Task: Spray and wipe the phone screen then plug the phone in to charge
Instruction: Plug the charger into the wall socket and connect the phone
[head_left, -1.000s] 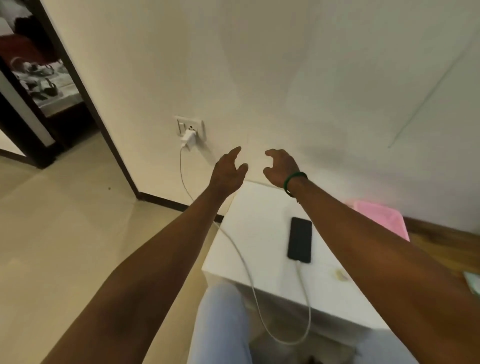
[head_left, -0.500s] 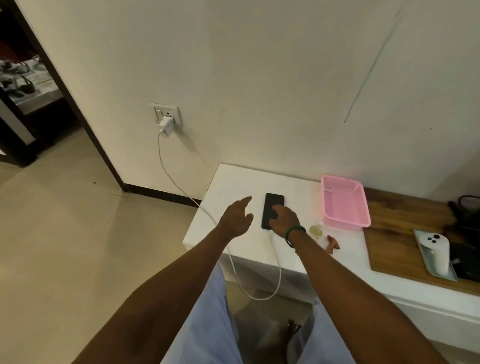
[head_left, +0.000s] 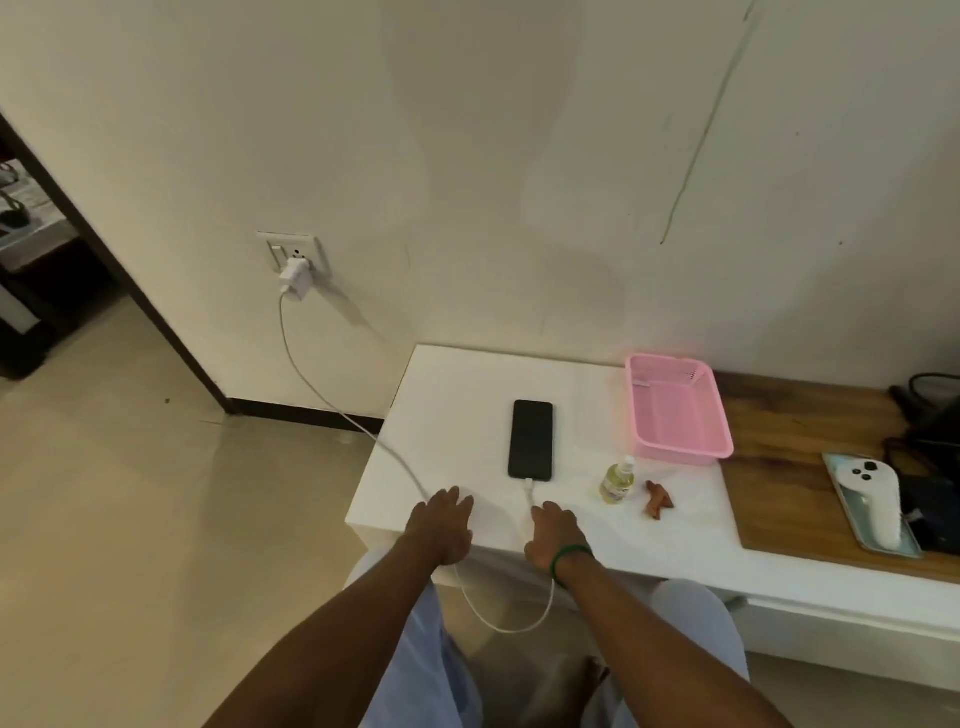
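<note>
While it lies flat, phone points toward wall.

Cream wall at 12 o'clock, thin crack at 1. Dark door frame at 10, dark skirting beneath. Beige floor at 8. White table at centre; wooden top at 3.

right hand drawn back off the phone, left hand lowered, both at table edge
</note>
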